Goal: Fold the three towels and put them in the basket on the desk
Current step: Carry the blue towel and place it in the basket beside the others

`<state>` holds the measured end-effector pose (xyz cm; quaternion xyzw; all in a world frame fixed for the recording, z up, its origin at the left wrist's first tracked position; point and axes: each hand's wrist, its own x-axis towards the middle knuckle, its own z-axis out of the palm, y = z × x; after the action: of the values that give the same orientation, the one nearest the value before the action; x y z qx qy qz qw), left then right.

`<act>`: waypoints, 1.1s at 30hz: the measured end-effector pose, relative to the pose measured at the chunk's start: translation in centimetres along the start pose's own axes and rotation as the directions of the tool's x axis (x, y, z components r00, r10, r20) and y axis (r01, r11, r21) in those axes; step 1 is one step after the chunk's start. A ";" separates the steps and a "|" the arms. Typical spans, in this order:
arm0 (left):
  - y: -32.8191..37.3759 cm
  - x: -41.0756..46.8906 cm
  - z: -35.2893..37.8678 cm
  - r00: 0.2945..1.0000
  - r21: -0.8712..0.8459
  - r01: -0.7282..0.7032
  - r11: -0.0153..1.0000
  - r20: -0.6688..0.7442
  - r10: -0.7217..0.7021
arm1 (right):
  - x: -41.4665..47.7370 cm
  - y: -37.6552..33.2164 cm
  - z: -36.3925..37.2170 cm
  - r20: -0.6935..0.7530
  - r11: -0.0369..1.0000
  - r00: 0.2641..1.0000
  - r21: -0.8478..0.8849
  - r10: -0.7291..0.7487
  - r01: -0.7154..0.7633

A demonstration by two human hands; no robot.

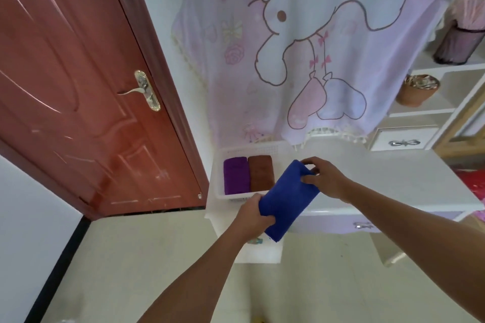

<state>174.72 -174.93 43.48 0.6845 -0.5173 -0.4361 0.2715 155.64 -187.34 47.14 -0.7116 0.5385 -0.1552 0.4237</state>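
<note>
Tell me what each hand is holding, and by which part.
Both hold the folded blue towel: the left hand grips its near end, the right hand pinches its far end.

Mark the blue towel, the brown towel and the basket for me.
blue towel (286, 196), head view, middle of its folded face.
brown towel (260, 173), head view, centre of its top.
basket (252, 151), head view, far wall.

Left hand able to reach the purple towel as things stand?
Probably not yet: left hand grips the blue towel with the right hand. Otherwise the purple towel lies uncovered in the basket.
</note>
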 end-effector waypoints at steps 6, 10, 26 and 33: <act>0.9 7.9 -0.3 0.997 -0.082 0.068 0.994 0.034 -0.065 | 9.3 0.1 -1.7 -0.048 0.994 0.999 -0.107 0.021 -0.026; 0.4 13.0 0.1 0.987 -0.098 0.162 0.982 0.007 -0.162 | 16.2 0.6 -1.3 0.043 0.968 0.998 -0.245 -0.034 0.044; -1.5 24.3 6.2 0.839 0.193 0.544 0.817 -0.134 -0.527 | 31.4 4.7 3.9 0.510 0.421 0.849 -0.747 -0.135 0.516; -1.6 23.4 5.9 0.953 0.486 0.240 0.841 -0.284 -0.108 | 30.6 5.9 3.5 0.561 0.184 0.644 -0.663 -0.521 0.726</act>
<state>172.28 -196.09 31.95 0.8249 -0.5125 -0.2168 0.0996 165.65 -213.66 33.34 -0.9868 0.1514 0.0471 -0.0337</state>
